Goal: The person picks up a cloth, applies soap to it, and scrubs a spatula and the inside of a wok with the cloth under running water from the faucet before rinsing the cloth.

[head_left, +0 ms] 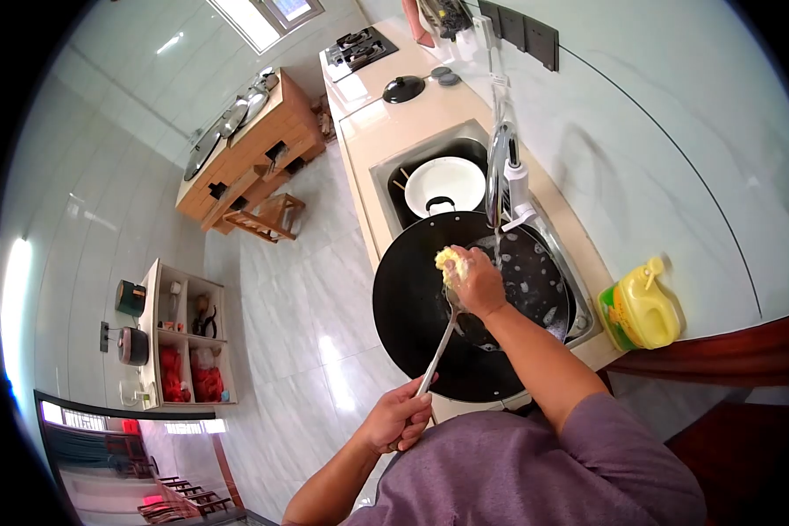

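My left hand point(399, 417) is closed round the end of a long-handled metal utensil point(439, 352), which slants up over the wok. The head of the utensil is mostly hidden by my right hand point(479, 282), so I cannot tell its exact kind. My right hand grips a bumpy yellow scrubber point(451, 262) against that head. Beneath both lies a large black wok point(405, 302), resting over the sink, with sudsy water in its right part. From the faucet point(499, 175) a stream of water runs into the wok, just beyond my right hand.
Behind the wok, a white basin point(445, 181) sits in the sink point(383, 169). A yellow jug point(644, 307) stands right of the sink. Farther along the counter are a black lid point(403, 88), a gas stove point(358, 51) and another person's hand point(425, 39). A wooden stool point(272, 217) stands on the floor.
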### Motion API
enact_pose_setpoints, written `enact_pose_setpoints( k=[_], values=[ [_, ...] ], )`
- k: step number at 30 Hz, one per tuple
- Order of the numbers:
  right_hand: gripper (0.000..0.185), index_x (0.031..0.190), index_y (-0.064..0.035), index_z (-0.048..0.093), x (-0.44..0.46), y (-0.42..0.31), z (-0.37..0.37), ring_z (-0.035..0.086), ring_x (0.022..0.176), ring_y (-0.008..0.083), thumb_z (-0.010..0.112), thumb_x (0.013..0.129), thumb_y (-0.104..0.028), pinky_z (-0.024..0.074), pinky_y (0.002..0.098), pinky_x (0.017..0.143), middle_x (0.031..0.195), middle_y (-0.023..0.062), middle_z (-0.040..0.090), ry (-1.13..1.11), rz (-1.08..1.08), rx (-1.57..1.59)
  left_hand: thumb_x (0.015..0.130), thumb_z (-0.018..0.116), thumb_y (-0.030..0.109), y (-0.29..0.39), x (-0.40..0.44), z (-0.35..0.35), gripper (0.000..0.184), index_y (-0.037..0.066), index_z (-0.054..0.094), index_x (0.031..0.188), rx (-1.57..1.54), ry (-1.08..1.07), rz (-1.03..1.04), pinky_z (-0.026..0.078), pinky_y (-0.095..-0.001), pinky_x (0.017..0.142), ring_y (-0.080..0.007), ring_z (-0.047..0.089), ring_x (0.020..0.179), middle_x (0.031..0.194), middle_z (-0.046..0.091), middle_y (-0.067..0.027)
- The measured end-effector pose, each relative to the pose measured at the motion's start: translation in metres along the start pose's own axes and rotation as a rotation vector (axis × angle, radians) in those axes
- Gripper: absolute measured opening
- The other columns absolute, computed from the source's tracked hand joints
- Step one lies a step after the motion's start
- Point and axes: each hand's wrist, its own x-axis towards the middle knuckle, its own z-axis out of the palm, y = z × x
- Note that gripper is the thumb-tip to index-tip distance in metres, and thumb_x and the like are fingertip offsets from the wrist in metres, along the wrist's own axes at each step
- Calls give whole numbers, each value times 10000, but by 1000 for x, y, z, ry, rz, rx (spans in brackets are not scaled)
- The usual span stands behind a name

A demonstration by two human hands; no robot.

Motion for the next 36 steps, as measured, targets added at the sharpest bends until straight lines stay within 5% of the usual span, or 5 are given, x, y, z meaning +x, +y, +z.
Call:
enact_pose_setpoints(
  k=[9,14,21,30,36],
  values=[
    [506,1101,-20,697,11,30,13,680,890,502,493,1063,-482,545,562,820,896,277,712,61,681,183,1080,510,126,1,0,-4,450,64,440,1521,66,-2,-4,383,-217,342,-65,394,450,718,430,9],
    [305,1253,-65,712,-15,7,-18,580,1262,416,685,989,-214,470,480,1042,1319,192,637,7,101,255,1087,487,145,0,0,-11,447,72,438,1525,-47,-81,-40,379,-211,337,-59,389,451,727,422,9],
    [447,1383,-64,615,-32,-13,-39,498,1397,394,724,954,-127,396,489,1181,1456,183,570,-103,-277,331,1092,485,173,-8,14,-6,437,93,451,1519,-203,-109,-18,357,-206,338,-57,376,461,754,419,7],
    [234,1113,-20,671,-28,8,-45,633,1012,378,704,881,-15,519,443,921,1094,164,672,165,-96,188,1104,470,188,-15,13,-2,395,123,474,1494,-288,-129,-24,347,-217,335,-65,370,446,735,419,3],
    [258,1116,-35,716,-32,3,-36,675,1023,377,730,864,-94,537,437,925,1084,186,691,-180,189,423,1102,459,170,-13,12,1,416,97,463,1512,-274,-66,-24,340,-208,338,-57,366,445,735,424,7]
  ],
)
